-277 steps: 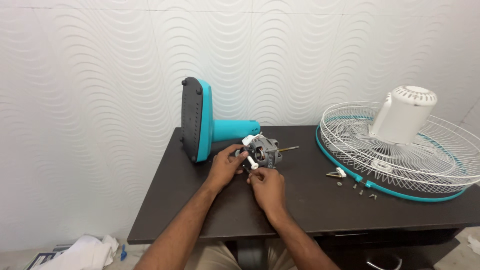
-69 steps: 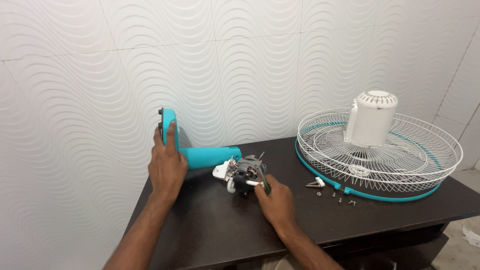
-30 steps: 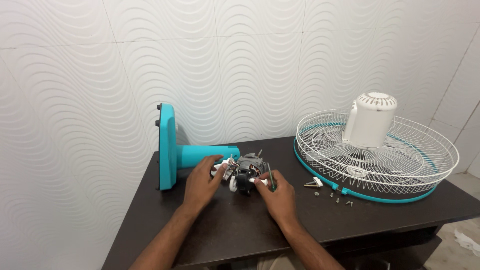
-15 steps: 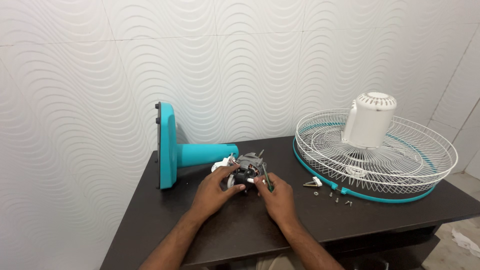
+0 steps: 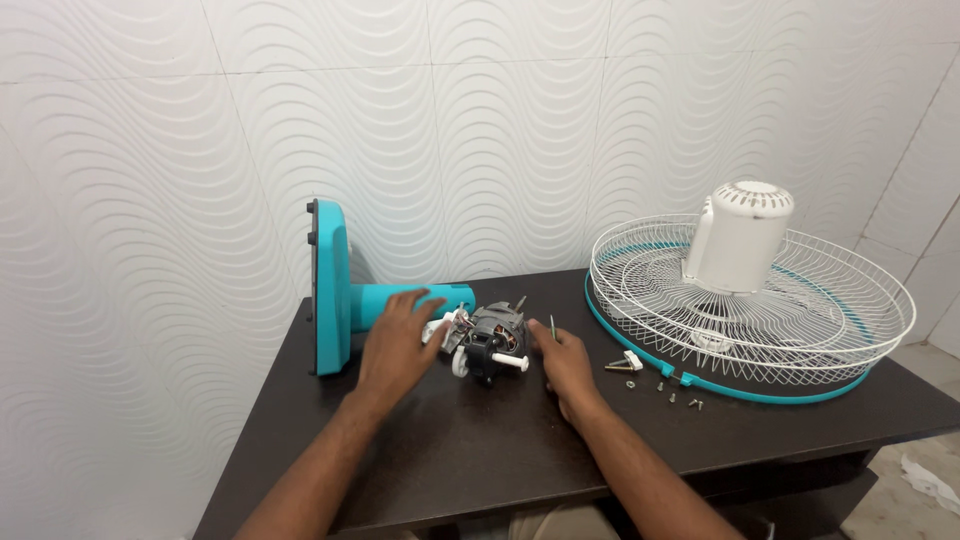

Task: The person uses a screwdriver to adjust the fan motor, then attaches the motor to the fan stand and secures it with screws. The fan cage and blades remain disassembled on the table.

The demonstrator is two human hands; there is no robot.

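Where the dark table (image 5: 480, 460) runs toward its near edge, bare top lies open on the near side of the fan motor (image 5: 492, 340), which rests close to the back edge, just short of the white wavy wall (image 5: 150, 200). The left hand (image 5: 397, 345) lies with fingers spread loosely over the motor's left side, touching its white fittings and holding nothing shut. The right hand (image 5: 565, 360) rests just right of the motor, fingers curled round a thin screwdriver (image 5: 552, 327) whose tip stands up beside the motor.

Left of the motor, the teal fan stand (image 5: 335, 290) lies on its side, its neck pointing at the motor and passing behind the left hand. Well right of the motor, the white wire guard (image 5: 750, 300) with a teal rim lies flat like a bowl, with a white motor cover (image 5: 740, 235) upright inside it. Between motor and guard lie small screws (image 5: 675, 390) and a clip (image 5: 625, 364).
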